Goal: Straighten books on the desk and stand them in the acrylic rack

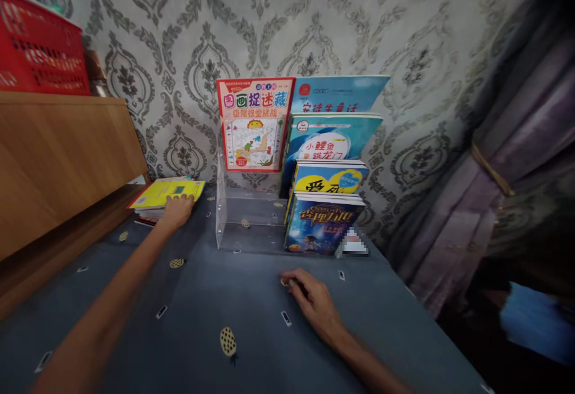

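Note:
At the left, my left hand (179,209) lies over the near edge of a yellow book (155,193), its fingers bent on the cover and its thumb hidden. This book tops a small stack of books (146,217). My right hand (312,298) rests on the tablecloth, loosely curled with a gap between thumb and fingers and nothing visible in it. Just beyond it stands a clear tiered book stand (220,214). A red-framed picture book (256,124) stands at its upper left. Its right side holds a blue book (341,91), a teal book (332,136), a yellow-and-blue book (309,177) and a dark blue book (318,226).
A dark blue tablecloth (197,316) with pineapple prints covers the table. Wooden furniture (63,160) bearing a red basket (42,44) borders the left. Patterned wallpaper (179,35) rises behind. A tied purple curtain (467,214) hangs at the right.

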Motion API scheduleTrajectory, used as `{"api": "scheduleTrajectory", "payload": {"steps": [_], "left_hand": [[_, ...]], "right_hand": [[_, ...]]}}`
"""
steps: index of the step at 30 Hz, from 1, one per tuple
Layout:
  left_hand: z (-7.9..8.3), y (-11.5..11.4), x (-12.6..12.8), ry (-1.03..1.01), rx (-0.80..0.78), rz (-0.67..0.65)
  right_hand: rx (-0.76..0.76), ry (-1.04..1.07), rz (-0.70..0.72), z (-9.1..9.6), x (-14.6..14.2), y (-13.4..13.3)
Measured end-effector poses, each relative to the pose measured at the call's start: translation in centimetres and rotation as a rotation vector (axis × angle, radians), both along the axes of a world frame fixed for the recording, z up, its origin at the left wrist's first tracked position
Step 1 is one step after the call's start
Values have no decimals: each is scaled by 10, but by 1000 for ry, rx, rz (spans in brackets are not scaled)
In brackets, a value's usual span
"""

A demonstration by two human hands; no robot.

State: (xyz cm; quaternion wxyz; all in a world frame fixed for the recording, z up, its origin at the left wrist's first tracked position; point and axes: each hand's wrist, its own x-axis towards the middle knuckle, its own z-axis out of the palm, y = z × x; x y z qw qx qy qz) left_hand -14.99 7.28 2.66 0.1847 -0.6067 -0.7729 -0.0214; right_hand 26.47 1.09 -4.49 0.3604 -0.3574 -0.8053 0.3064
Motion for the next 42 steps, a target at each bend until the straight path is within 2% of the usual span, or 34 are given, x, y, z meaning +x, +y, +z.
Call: {"api": "scheduleTrajectory", "payload": {"steps": [5, 9, 20, 26, 32, 35, 38, 40, 42], "left_hand": [[-4, -37, -4, 55, -19, -32], [-11, -58, -9, 88, 6, -69], [-45, -109, -38, 39, 123, -244], [-59, -144, -47, -20, 110, -324], [-74, -199, -39, -52, 61, -425], [-80, -228, -37, -80, -22, -493], [-76, -236, -42, -136, -59, -428], [-69, -225, -51, -191, -17, -309], [-61, -203, -63, -221, 25, -156]], "right_hand": [[15, 10, 12, -2, -1, 1], [8, 10, 19, -2, -1, 2], [33, 3, 26, 2, -1, 1], [29, -5, 14, -1, -1, 2], [4, 0, 3, -2, -1, 1], [-2, -6, 6, -2, -1, 1], [2, -9, 10, -1, -1, 2], [-2, -15, 8, -1, -1, 2], [-13, -24, 3, 0, -1, 1]]}}
